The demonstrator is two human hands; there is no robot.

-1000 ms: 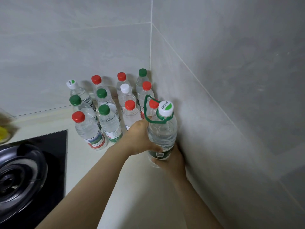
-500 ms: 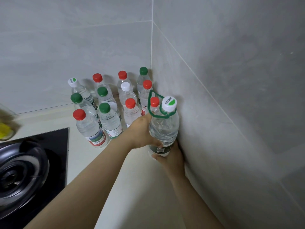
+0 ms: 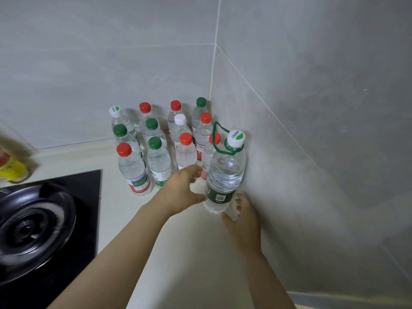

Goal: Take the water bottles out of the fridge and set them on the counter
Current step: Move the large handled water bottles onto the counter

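The step in hand is the setting-down: the large clear plastic water bottle (image 3: pixel 225 175) stands on the pale cream desk (image 3: pixel 178 241) at the front right of the cluster, its shoulder touching the grey tiled side wall (image 3: pixel 312 130), and to judge by its base it already rests on the surface. The left grip (image 3: pixel 185 190) is beside the bottle's left flank with fingers loosely spread and holding nothing; whether the thumb tip touches the label I cannot tell. The right grip (image 3: pixel 244 219) is low by the base on the wall side, likewise spread, with bare desk showing between finger and thumb. The next move probably calls for drawing both grips straight back without brushing the bottle, since it stands just beside a red-capped neighbour, then going back to the fridge, which is out of view, for whatever is left there. The bottle is taller and broader than the others, nearly full, with a white screw cap bearing a green leaf mark (image 3: pixel 236 138), a dark green paper label (image 3: pixel 219 194) low on the body and a green cord loop (image 3: pixel 217 134) round the neck. Behind and left stand twelve smaller clear bottles with red, green and white caps (image 3: pixel 160 139), packed into the corner, well apart from the black glass hob (image 3: pixel 89 184).
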